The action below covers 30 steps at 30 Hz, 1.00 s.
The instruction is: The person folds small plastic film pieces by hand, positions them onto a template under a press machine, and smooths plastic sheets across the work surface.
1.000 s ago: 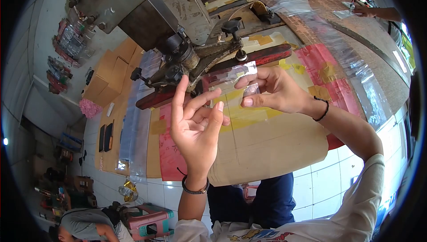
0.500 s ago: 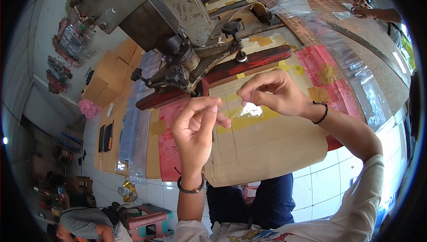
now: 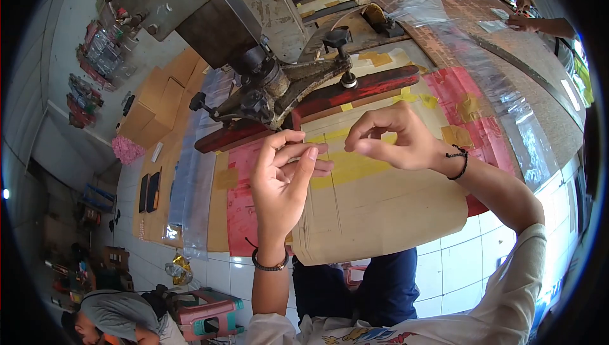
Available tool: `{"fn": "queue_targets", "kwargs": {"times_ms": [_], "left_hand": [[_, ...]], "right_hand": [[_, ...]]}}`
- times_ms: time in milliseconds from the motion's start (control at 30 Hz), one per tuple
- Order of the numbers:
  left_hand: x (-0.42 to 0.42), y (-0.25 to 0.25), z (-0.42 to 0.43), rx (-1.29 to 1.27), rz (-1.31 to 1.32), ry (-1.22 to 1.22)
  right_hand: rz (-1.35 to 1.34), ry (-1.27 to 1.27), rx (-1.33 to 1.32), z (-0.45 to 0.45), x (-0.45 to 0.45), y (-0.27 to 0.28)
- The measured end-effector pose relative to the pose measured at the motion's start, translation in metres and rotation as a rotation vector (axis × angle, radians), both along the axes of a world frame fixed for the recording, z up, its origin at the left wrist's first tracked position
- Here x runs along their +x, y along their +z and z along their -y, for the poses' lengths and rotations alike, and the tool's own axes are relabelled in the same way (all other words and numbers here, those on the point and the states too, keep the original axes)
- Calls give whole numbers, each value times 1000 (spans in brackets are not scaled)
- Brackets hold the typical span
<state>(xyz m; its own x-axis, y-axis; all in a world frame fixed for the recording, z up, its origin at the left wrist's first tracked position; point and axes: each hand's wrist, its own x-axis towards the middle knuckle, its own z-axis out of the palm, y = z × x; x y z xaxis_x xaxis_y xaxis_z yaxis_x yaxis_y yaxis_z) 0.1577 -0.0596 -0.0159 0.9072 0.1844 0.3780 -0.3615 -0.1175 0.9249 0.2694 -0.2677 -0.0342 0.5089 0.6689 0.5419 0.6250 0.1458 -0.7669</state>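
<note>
My left hand (image 3: 282,183) is raised above the left part of a tan sheet (image 3: 393,218). Its fingers are spread and the thumb stands apart, with nothing visible in it. Across from it, my right hand (image 3: 399,139) hovers palm down over the sheet. The fingers curve loosely and the thumb is apart, with no object visible between them. Below both hands, glossy yellow tape (image 3: 355,166) crosses the sheet, near some thin drawn lines. Just beyond them is a press machine (image 3: 273,85) with a red bar (image 3: 368,88) clamped under its arms.
Pink-red sheeting (image 3: 241,199) and clear plastic (image 3: 190,205) flank the sheet. Cardboard boxes (image 3: 152,110) and dark flat pieces (image 3: 152,191) lie to the left. A co-worker's hand (image 3: 523,23) is at the far right of the table; another person (image 3: 120,316) bends low at bottom left.
My right hand's fingers have loosened from a near pinch, and my left fingers have straightened. The bright white shine below my right hand is gone. The view has shifted slightly.
</note>
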Motion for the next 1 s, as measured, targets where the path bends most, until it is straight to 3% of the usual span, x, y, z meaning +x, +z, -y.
{"fn": "queue_targets", "kwargs": {"times_ms": [33,133,200,333,533,700,800,833,900,1000], "left_hand": [[0,-3,0,-4,-9,15],[0,-15,-8,694,349,358],[-34,8,1,747,382,366],[-109,58,24,-142,338,-508],[-151,132,87,-347,25,-47],[-144,116,89,-384,177,-37],[-136,129,111,-359,177,254],[-132,116,124,-465,277,396],[-142,107,109,-424,236,316],[-172,109,51,-201,-34,-182]], "right_hand": [[-35,-41,-88,-3,-5,5],[-98,-46,-232,-10,-3,-5],[-72,-32,-411,-10,0,-9],[8,85,-378,-12,2,-41],[42,107,-407,-14,0,-36],[94,119,-397,-14,0,-39],[117,121,-381,-14,1,-40],[106,124,-385,-14,0,-39],[88,129,-394,-14,-1,-37],[113,122,-397,-14,-1,-37]]}}
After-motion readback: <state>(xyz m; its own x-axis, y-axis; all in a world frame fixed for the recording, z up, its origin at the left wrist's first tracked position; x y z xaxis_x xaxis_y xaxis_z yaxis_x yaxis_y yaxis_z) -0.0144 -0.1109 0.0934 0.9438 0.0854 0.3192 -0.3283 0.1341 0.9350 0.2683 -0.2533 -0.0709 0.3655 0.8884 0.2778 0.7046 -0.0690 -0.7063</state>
